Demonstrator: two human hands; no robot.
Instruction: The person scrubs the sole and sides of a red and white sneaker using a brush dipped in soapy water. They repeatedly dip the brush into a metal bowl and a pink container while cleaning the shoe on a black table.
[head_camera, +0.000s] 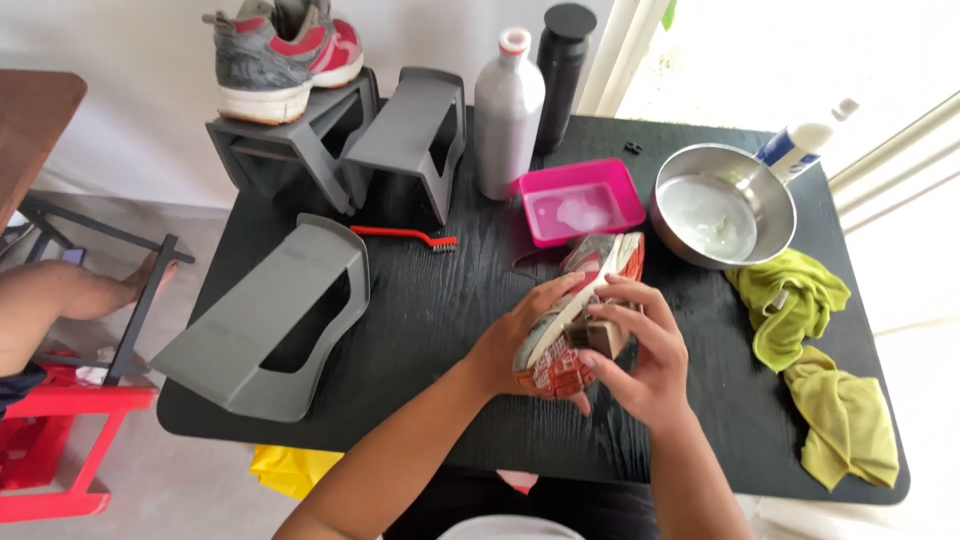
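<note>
A grey and red sneaker (592, 270) lies on its side near the middle of the black table (440, 300), its white sole edge turned up. My left hand (515, 335) grips it from the left side at the heel end. My right hand (645, 350) holds a small wooden brush (600, 333) pressed against the sole edge. Just behind the shoe sits a pink tub (580, 200) with soapy water. A second matching sneaker (283, 55) rests on a grey shoe stand (290, 135) at the back left.
Two more grey shoe stands (415, 140) (270, 320), a red-handled brush (405, 236), a silver bottle (508, 115), a black bottle (562, 70), a steel bowl (722, 205) with a tube (805, 140), and yellow-green cloths (815, 350). A person's leg (60, 300) and red stool (60, 440) at left.
</note>
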